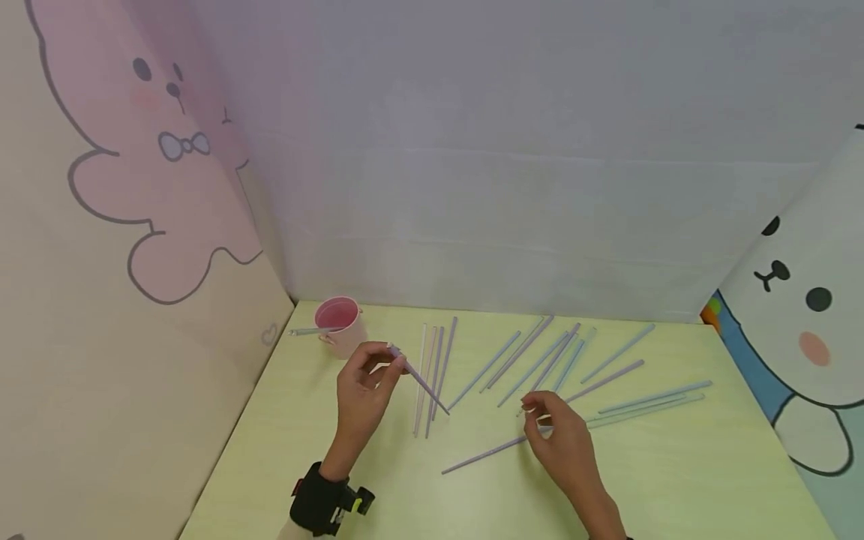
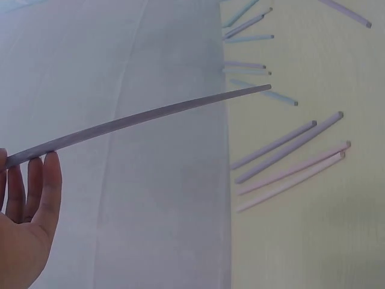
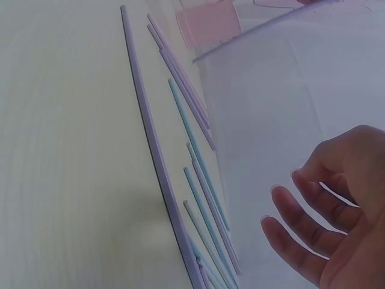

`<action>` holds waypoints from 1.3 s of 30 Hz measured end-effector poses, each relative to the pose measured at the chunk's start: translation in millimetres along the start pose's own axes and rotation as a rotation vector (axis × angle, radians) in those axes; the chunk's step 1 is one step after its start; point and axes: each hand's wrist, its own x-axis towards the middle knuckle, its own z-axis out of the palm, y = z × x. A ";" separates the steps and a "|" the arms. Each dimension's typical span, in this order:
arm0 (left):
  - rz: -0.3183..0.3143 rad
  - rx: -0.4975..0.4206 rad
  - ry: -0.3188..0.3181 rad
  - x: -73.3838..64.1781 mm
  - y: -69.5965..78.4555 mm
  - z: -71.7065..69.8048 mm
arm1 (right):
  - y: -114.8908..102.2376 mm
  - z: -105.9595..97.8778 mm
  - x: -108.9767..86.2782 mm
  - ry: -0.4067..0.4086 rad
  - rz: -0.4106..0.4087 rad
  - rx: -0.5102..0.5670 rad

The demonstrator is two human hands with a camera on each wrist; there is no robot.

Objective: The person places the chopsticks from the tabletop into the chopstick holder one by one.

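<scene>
My left hand point(image 1: 364, 390) is raised off the table and pinches a purple chopstick point(image 1: 427, 390) near one end. In the left wrist view, that chopstick slants away from the fingertips point(image 2: 53, 165). My right hand point(image 1: 563, 439) hovers with loosely bent fingers and holds nothing. Under it, on the table, lies a long purple chopstick point(image 1: 482, 455), partly hidden by the hand in the head view. Pink and purple chopsticks point(image 1: 442, 367) lie side by side near the left hand. Blue, purple and green chopsticks point(image 1: 533, 379) spread beyond and right of the right hand.
A pink bucket point(image 1: 347, 341) stands at the table's back left corner, with pale chopsticks point(image 1: 312, 331) sticking out over its rim. The pale yellow table point(image 1: 675, 480) meets a light curtain point(image 1: 506, 225) at the back. Cartoon-printed cloths hang on both sides.
</scene>
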 end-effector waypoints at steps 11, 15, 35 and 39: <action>0.014 0.019 0.161 15.6 -2.3 -44.8 | 41.7 -30.8 -3.3 0.085 0.165 -0.157; 0.027 0.030 0.230 24.8 4.8 -58.2 | 54.1 -40.4 -3.6 0.123 0.228 -0.230; 0.170 0.057 0.418 45.9 19.4 -95.1 | 111.6 -62.0 -7.9 0.075 0.764 -0.399; 0.201 0.052 0.455 52.8 22.6 -97.9 | 113.8 -60.2 -6.4 0.074 0.787 -0.404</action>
